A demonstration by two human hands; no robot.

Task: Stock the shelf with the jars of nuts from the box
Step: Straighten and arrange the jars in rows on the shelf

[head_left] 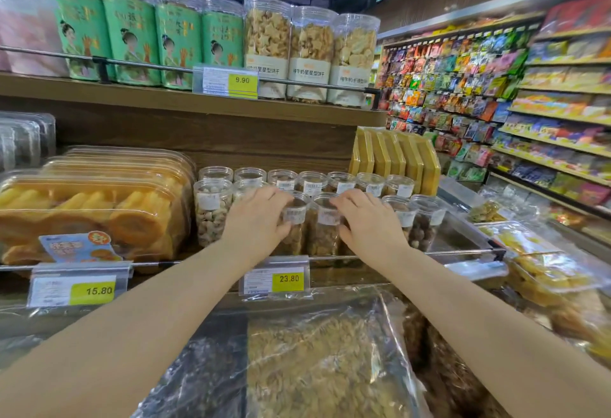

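Note:
Several clear round jars of nuts with white barcode labels stand in rows on the middle shelf (463,242). My left hand (256,219) wraps around one front-row jar (295,219) of brown nuts. My right hand (367,219) grips the jar beside it (325,222), also in the front row. Both jars stand upright behind the wire rail (198,261). A jar of pale cashews (211,211) stands left of my left hand. Two more jars (425,222) stand to the right. The box is not in view.
Clear tubs of yellow dried fruit (92,216) fill the shelf's left side. Yellow flat packs (396,156) lean behind the jars. Tall green canisters (132,37) and biscuit jars (310,50) line the upper shelf. Bulk bags of nuts (317,358) lie below. A snack aisle (496,87) runs along the right.

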